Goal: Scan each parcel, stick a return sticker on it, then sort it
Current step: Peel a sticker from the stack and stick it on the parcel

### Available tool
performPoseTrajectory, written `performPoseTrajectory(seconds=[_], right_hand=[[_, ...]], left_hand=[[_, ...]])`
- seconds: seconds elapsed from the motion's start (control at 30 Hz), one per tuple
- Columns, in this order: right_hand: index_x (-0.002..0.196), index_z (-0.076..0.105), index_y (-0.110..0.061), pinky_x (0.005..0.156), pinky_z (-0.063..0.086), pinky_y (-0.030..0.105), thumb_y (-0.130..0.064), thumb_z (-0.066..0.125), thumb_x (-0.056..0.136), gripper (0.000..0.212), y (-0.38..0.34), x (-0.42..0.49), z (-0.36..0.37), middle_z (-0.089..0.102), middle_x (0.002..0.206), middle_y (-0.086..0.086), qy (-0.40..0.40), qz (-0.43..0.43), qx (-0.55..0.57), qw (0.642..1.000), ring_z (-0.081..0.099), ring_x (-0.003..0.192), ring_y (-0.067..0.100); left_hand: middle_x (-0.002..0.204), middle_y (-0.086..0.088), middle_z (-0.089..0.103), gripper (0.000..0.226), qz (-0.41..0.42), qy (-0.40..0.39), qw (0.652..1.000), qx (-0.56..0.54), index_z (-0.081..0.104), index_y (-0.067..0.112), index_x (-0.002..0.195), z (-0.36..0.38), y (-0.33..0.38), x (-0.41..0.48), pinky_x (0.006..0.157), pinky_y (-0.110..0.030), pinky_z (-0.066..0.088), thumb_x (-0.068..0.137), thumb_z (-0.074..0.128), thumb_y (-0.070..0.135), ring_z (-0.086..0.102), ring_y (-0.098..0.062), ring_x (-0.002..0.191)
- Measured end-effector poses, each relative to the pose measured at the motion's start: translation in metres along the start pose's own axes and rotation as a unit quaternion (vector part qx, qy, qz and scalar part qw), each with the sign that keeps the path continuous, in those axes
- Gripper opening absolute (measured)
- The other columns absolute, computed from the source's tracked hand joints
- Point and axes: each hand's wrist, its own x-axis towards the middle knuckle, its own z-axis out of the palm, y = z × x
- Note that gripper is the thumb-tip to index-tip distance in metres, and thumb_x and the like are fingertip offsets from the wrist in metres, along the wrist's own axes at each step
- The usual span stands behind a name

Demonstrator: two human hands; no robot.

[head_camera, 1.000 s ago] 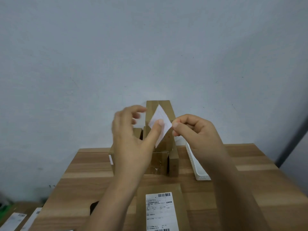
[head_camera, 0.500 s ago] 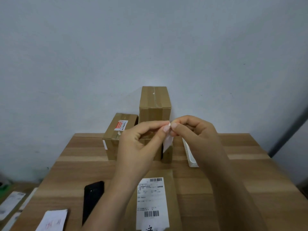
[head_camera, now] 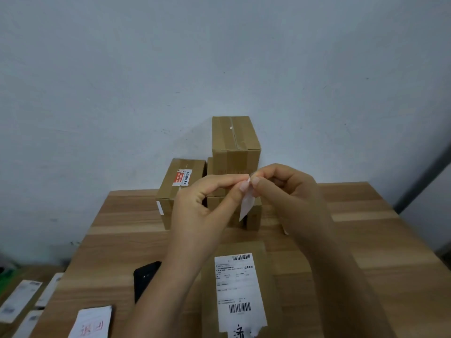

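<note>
Near left on the tabletop [head_camera: 109,240] there's a sheet of red-print stickers [head_camera: 90,323], then a black phone [head_camera: 144,276]. Over the middle, the left hand [head_camera: 200,208] and right hand [head_camera: 290,186] are both raised. The fingers [head_camera: 229,178] of each are nipped tight on the top edge of one small white sticker [head_camera: 246,206], peeling it I reckon. It looks flimsy and floppy, probably tacky on one side, so hold it by the edges or it'll curl onto itself. The labelled parcel [head_camera: 240,284] lies flat just nearer than the hands and looks stiff enough to press on.
</note>
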Motion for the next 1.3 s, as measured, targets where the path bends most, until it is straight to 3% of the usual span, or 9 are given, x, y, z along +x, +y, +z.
performPoseTrajectory(seconds=[0.27,0.37,0.57,0.7,0.83,1.0,1.1,1.2,1.3], right_hand=[[0.08,0.071,-0.015,0.072,0.053,0.025,-0.02,0.061,0.088,0.014,-0.005,0.006,0.036,0.067,0.071,-0.001,0.019,0.013,-0.024,0.999,0.064,0.074,0.013],[0.077,0.07,-0.015,0.076,0.052,0.022,-0.024,0.058,0.081,0.016,-0.008,0.007,0.046,0.068,0.07,-0.002,0.022,0.013,-0.008,1.0,0.064,0.075,0.01],[0.077,0.07,-0.015,0.075,0.055,0.027,-0.025,0.061,0.08,0.015,-0.011,0.007,0.061,0.068,0.071,-0.001,0.044,0.019,-0.02,0.999,0.066,0.074,0.012],[0.079,0.071,-0.009,0.076,0.055,0.03,-0.014,0.062,0.088,0.013,-0.011,0.006,0.068,0.069,0.073,0.002,0.05,0.019,-0.035,0.998,0.066,0.073,0.015],[0.079,0.071,-0.006,0.071,0.054,0.019,-0.007,0.06,0.088,0.013,-0.015,0.006,0.074,0.068,0.07,0.001,0.05,0.005,-0.035,0.998,0.066,0.07,0.008],[0.084,0.071,-0.005,0.07,0.053,0.019,-0.008,0.061,0.089,0.012,-0.016,0.006,0.078,0.069,0.072,0.001,0.04,-0.006,-0.037,0.998,0.067,0.072,0.008],[0.085,0.071,-0.005,0.072,0.057,0.028,-0.008,0.061,0.089,0.011,-0.017,0.007,0.081,0.07,0.076,0.008,0.042,-0.009,-0.036,0.998,0.068,0.076,0.018],[0.085,0.071,-0.007,0.074,0.055,0.052,-0.017,0.064,0.087,0.012,-0.017,0.007,0.085,0.069,0.079,0.013,0.041,-0.015,-0.035,0.998,0.066,0.081,0.037],[0.083,0.071,-0.008,0.072,0.054,0.052,-0.016,0.065,0.086,0.01,-0.018,0.008,0.089,0.069,0.077,0.01,0.04,-0.03,-0.043,0.998,0.065,0.079,0.036]], left_hand=[[0.092,0.018,0.073,0.018,0.007,-0.028,1.0,0.005,0.074,0.031,0.096,-0.035,-0.009,0.016,0.081,-0.022,0.054,0.08,0.066,0.036,0.067,-0.002,0.096],[0.092,0.022,0.072,0.018,0.033,-0.035,0.999,0.019,0.073,0.034,0.095,-0.046,-0.01,0.022,0.08,-0.02,0.053,0.08,0.066,0.039,0.066,0.0,0.095],[0.093,0.024,0.07,0.015,0.096,-0.049,0.991,0.073,0.074,0.034,0.096,-0.065,-0.013,0.029,0.078,-0.014,0.048,0.082,0.068,0.037,0.064,0.0,0.096],[0.088,0.024,0.071,0.012,0.146,-0.058,0.98,0.12,0.074,0.035,0.098,-0.076,-0.012,0.031,0.08,-0.023,0.05,0.086,0.07,0.035,0.063,-0.002,0.095],[0.089,0.025,0.071,0.011,0.154,-0.058,0.98,0.112,0.073,0.037,0.097,-0.083,-0.01,0.031,0.081,-0.03,0.051,0.086,0.069,0.037,0.063,0.001,0.094],[0.093,0.027,0.07,0.013,0.138,-0.056,0.984,0.1,0.071,0.04,0.095,-0.089,-0.007,0.03,0.081,-0.017,0.048,0.084,0.067,0.038,0.062,0.002,0.097],[0.09,0.025,0.07,0.013,0.136,-0.051,0.984,0.106,0.074,0.038,0.095,-0.093,-0.005,0.029,0.079,-0.016,0.048,0.083,0.067,0.038,0.062,-0.002,0.098],[0.089,0.025,0.07,0.015,0.132,-0.048,0.984,0.111,0.074,0.037,0.095,-0.097,-0.005,0.028,0.08,-0.015,0.048,0.083,0.067,0.04,0.062,-0.003,0.098],[0.09,0.025,0.071,0.016,0.087,-0.047,0.992,0.075,0.075,0.037,0.094,-0.098,-0.004,0.025,0.083,-0.017,0.049,0.081,0.067,0.044,0.063,-0.001,0.099]])
